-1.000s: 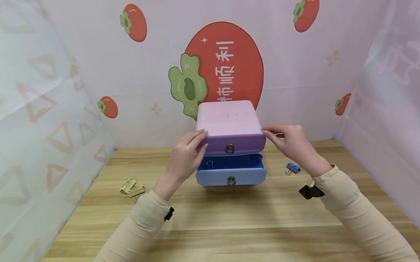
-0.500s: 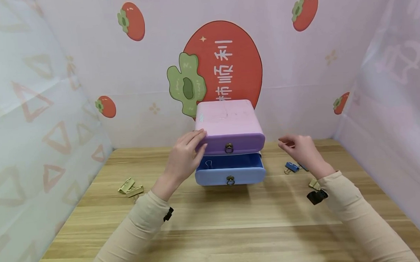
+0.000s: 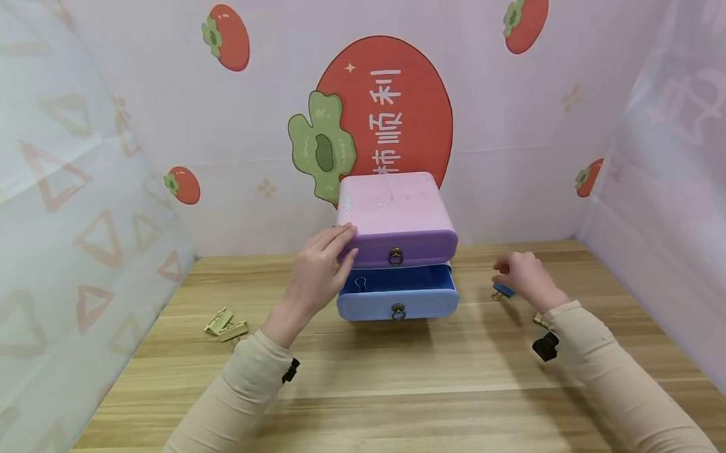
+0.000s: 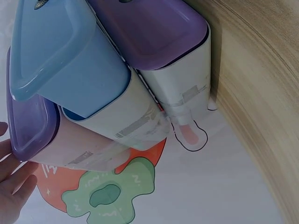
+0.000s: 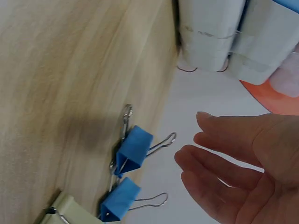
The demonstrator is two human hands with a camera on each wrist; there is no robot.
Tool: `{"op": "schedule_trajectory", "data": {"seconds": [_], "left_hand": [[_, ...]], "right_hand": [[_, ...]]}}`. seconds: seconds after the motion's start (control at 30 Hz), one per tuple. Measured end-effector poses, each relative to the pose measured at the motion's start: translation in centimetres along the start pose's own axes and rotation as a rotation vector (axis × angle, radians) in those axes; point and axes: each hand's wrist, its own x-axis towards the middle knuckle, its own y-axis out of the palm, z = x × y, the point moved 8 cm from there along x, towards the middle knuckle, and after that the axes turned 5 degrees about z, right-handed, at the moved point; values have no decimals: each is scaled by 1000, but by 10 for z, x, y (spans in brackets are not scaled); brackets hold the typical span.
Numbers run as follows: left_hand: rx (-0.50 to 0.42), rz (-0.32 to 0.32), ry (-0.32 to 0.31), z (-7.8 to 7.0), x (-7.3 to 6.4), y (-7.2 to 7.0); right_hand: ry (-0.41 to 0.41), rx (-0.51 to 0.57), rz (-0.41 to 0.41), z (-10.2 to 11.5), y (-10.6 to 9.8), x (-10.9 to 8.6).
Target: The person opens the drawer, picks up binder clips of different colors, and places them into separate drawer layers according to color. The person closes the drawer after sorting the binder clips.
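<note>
A small chest of stacked drawers [image 3: 395, 201] with a pink top stands at the back of the table. Its light blue drawer [image 3: 397, 306] is pulled out, and a wire handle shows inside. The purple drawer [image 3: 370, 252] above it is closed. My left hand [image 3: 317, 265] rests on the upper left corner of the chest, fingers laid along the edge. To the right, my right hand [image 3: 525, 277] hovers over blue binder clips, holding nothing. In the right wrist view, two blue binder clips [image 5: 134, 148] lie close together, apart from the loosely bent fingers [image 5: 219, 163].
Pale yellow binder clips [image 3: 221, 322] lie on the left of the wooden table [image 3: 371, 415]. Another yellow binder clip [image 5: 65, 210] lies near the blue ones, partly covered by the right sleeve in the head view. A printed cloth [image 3: 486, 113] hangs behind.
My right hand has left the right side of the chest and moved right and down over the blue binder clips. My left hand has stayed at the left corner.
</note>
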Motion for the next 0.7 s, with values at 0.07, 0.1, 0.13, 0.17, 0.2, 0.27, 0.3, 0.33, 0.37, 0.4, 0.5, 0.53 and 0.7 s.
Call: {"op": "schedule_trajectory", "data": {"seconds": [0.07, 0.1, 0.13, 0.17, 0.2, 0.27, 0.3, 0.33, 0.37, 0.4, 0.5, 0.53, 0.7], "left_hand": [[-1, -1, 0, 0, 0, 0], [-1, -1, 0, 0, 0, 0], [-1, 0, -1, 0, 0, -1], [0, 2, -3, 0, 0, -1], [3, 5, -5, 0, -1, -1], [6, 12, -9, 0, 0, -1], [9, 15, -9, 0, 0, -2], [11, 18, -10, 0, 0, -2], [14, 21, -10, 0, 0, -2], [14, 23, -10, 0, 0, -2], [14, 29, -10, -1, 0, -2], [13, 31, -11, -2, 0, -3], [17, 44, -20, -1, 0, -2]], "right_hand": [[2, -10, -1, -2, 2, 0], [1, -14, -1, -2, 3, 0], [0, -18, 0, -3, 3, -1], [0, -19, -1, -4, 4, -1], [0, -22, 3, -4, 5, -1], [3, -23, 10, -6, 6, 0], [4, -22, 15, -7, 7, 0], [9, -19, 19, -8, 8, 0], [13, -15, 22, -10, 9, 0], [19, -9, 28, -11, 10, 1], [28, 7, 30, -14, 12, 1], [32, 10, 28, -14, 13, 1], [25, -7, -5, -13, 12, -1]]}}
